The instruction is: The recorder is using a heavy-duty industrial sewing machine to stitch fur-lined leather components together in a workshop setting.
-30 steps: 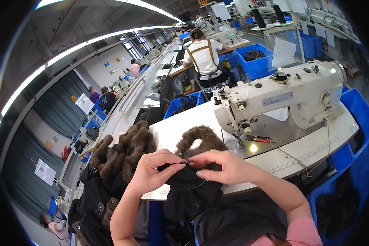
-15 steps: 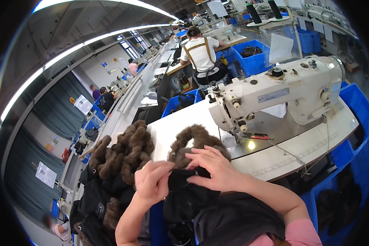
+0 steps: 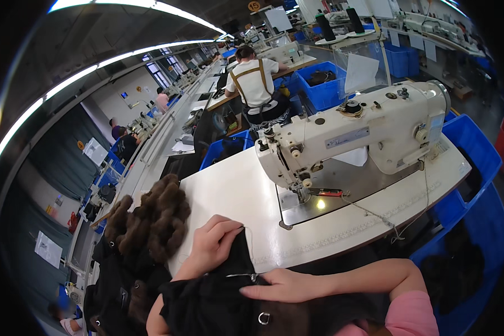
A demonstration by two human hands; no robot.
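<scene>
At the near edge of the white machine table (image 3: 229, 196) my left hand (image 3: 215, 243) is closed in a pinch on the upper corner of a black garment (image 3: 207, 305). A loose pale thread hangs beside that corner. My right hand (image 3: 285, 284) grips the same garment lower down, thumb on top and fingers partly hidden, beside a thin silvery strip, perhaps a zipper. Below it, a dark brown part with a metal ring (image 3: 264, 318) lies toward my lap. A white sewing machine (image 3: 347, 137) stands beyond, its needle area apart from the cloth.
Brown fur strips (image 3: 157, 218) are heaped on black garments (image 3: 109, 280) at the left. Red-handled snips (image 3: 326, 192) lie by the needle plate. Blue bins (image 3: 470, 151) stand right of the table. A co-worker in white (image 3: 257, 81) sits ahead.
The brown fur loop has left the tabletop, and the black garment now lies turned toward me. My left hand has raised a corner; my right hand has moved lower. The view has shifted somewhat.
</scene>
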